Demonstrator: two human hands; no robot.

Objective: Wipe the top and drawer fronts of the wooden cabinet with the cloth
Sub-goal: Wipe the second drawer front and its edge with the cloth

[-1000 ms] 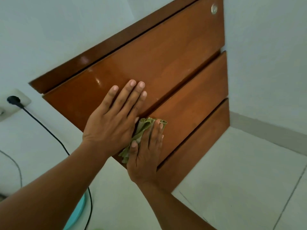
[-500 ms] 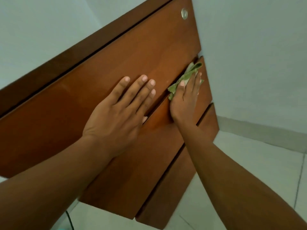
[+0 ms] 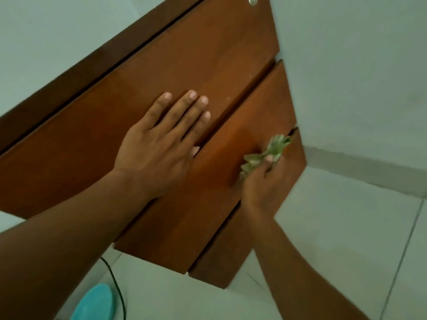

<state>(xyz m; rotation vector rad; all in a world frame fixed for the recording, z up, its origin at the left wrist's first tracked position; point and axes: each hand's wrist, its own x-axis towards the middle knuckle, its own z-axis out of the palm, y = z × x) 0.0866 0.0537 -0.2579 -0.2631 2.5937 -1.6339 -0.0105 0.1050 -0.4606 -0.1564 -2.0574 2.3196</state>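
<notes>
The wooden cabinet fills the upper middle of the view, its three brown drawer fronts running diagonally. My left hand lies flat with fingers spread on the top drawer front, the thumb at the gap below it. My right hand grips a crumpled green cloth and presses it against the right end of the middle drawer front, near the gap above the bottom drawer front. A round metal lock sits at the top drawer's upper right corner.
A black cable runs over the pale tiled floor under the cabinet's left end, beside a turquoise round object. A white wall with a low skirting stands right of the cabinet.
My right hand has swept the cloth along the middle drawer front, from its left end to the upper right end, then down to the lower right edge. The left hand stayed on the top drawer.
</notes>
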